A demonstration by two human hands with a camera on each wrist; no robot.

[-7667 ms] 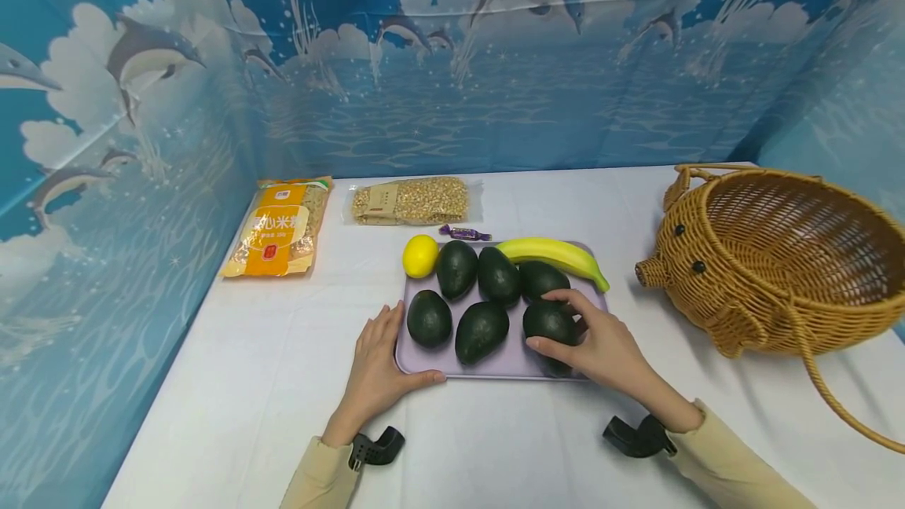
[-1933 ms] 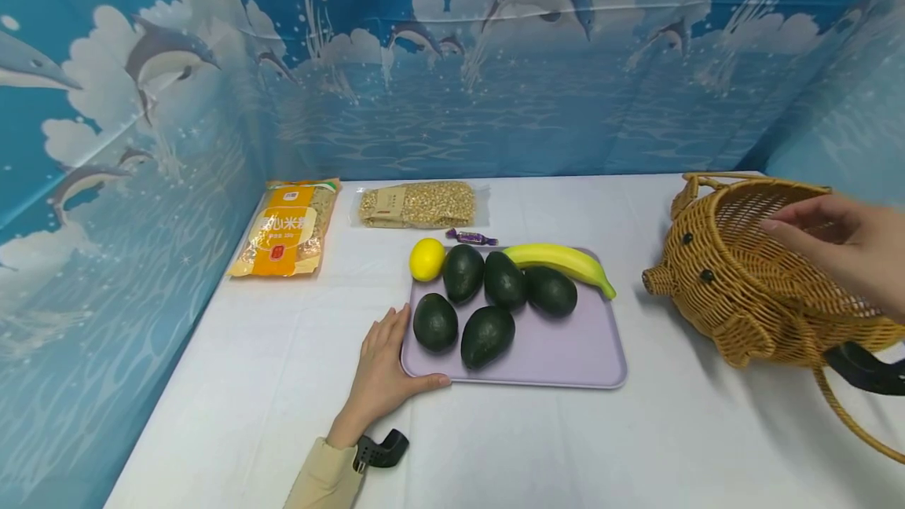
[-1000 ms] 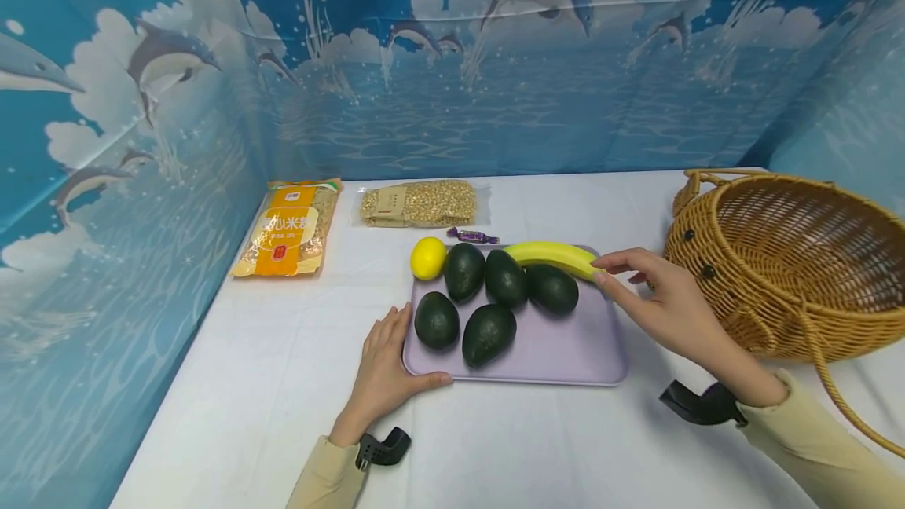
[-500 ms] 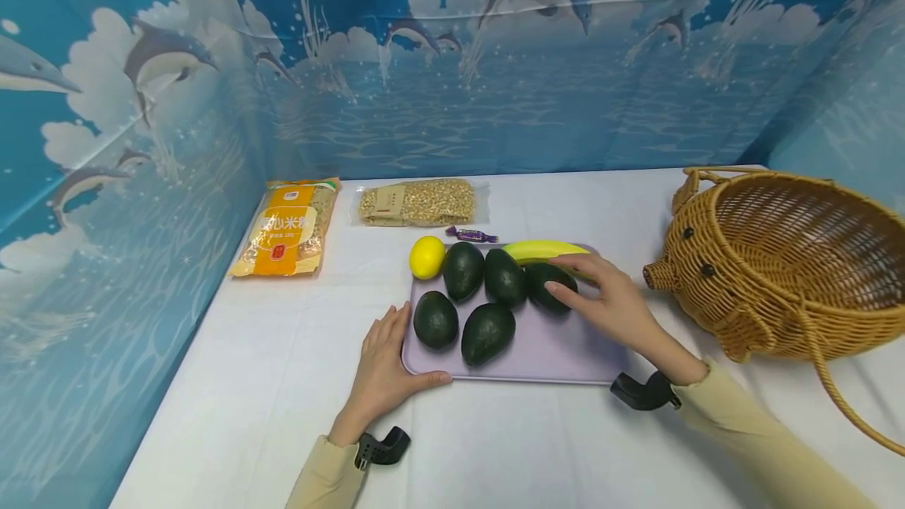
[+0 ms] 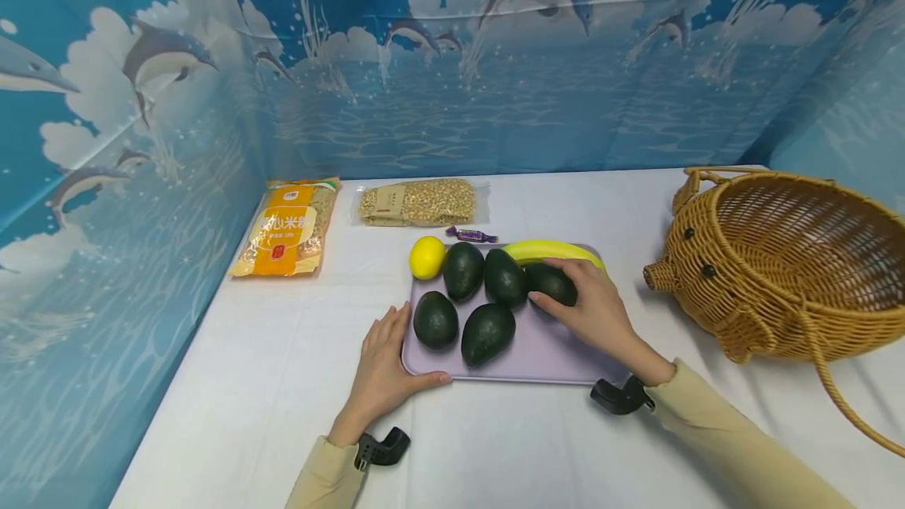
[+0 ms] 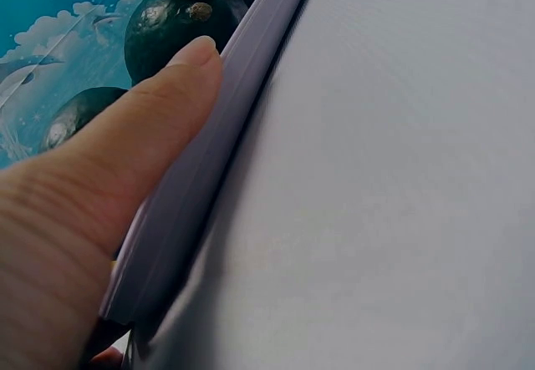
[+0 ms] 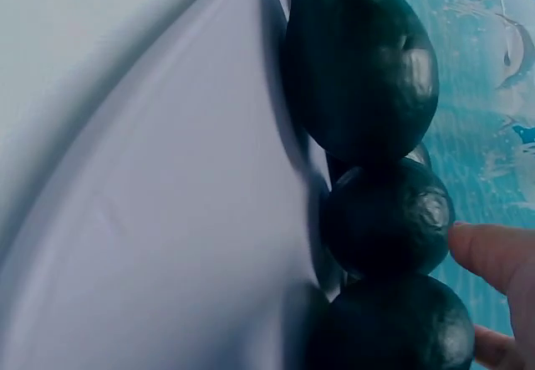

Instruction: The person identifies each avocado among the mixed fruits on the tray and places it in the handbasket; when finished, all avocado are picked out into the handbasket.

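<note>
A pale purple tray (image 5: 537, 360) carries several dark green avocados, a lemon (image 5: 427, 258) and a banana (image 5: 547, 250). My right hand (image 5: 597, 309) reaches over the tray's right side and grips the rightmost avocado (image 5: 550, 282), thumb on its near side and fingers on the far side. In the right wrist view, part of that hand (image 7: 501, 257) shows beside a row of avocados (image 7: 364, 69). At the tray's front left corner lies my left hand (image 5: 382, 356), fingers extended along the left edge. Its thumb (image 6: 171, 90) rests straight on the front rim.
A pig-shaped wicker basket (image 5: 742, 289) with a rope handle (image 5: 827, 383) stands at the right. Behind the tray lie a purple-wrapped candy (image 5: 472, 235) and a clear bag of grains (image 5: 424, 203). An orange food bag (image 5: 286, 228) lies at the back left.
An avocado has left the tray's front right. My right hand has come back from over the basket, past the banana's end, and closed around the rightmost avocado. My left hand stays at the tray corner.
</note>
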